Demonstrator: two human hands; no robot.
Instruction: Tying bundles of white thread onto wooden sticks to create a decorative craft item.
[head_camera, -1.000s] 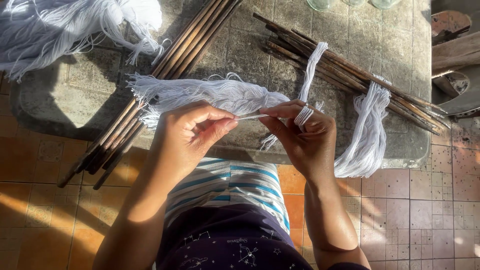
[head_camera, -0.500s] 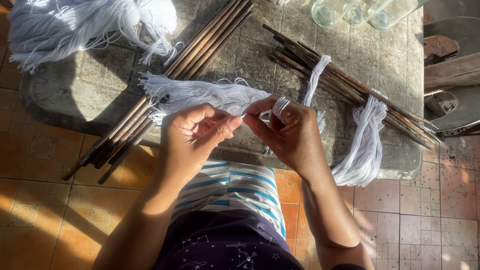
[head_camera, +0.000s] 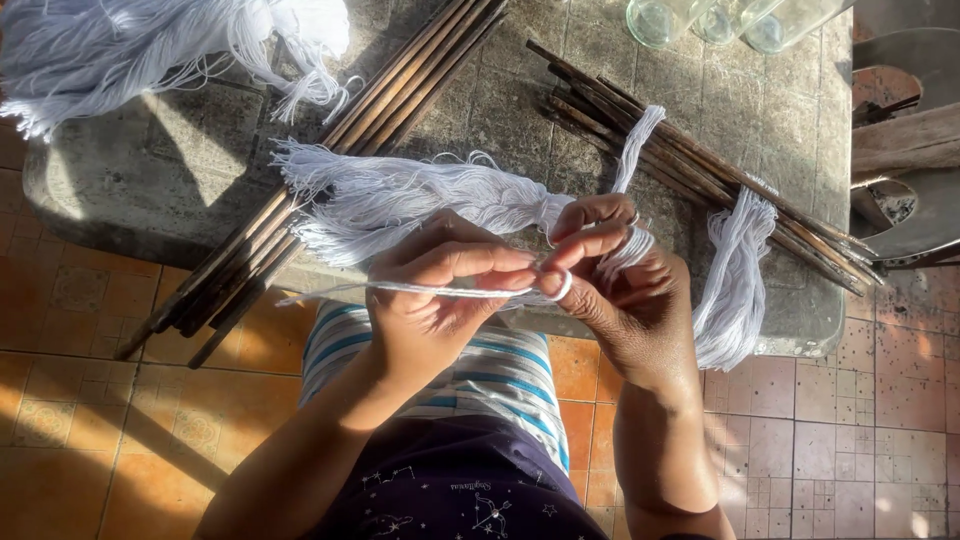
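1. Head view, progress: we judge the work partway. One tied bundle (head_camera: 735, 275) already hangs over the right sticks (head_camera: 700, 170), and a thin strand (head_camera: 635, 150) lies across them. The skein (head_camera: 420, 200) in hand is not yet tied off. A big loose heap (head_camera: 150, 50) sits top left, untouched.
2. Grip: our left hand (head_camera: 440, 300) is closed, pinching a single thread (head_camera: 400, 290) at the fingertips. Our right hand (head_camera: 625, 290) is closed too, with the skein's end looped round its fingers.
3. Where: the skein lies on the stone slab (head_camera: 140, 190), its frayed end over the left sticks (head_camera: 330, 170), the other end in our right hand, above our lap.
4. Look: white, soft, many fine strands, fluffy cut ends, sunlit. The thread runs taut leftwards from the pinch.
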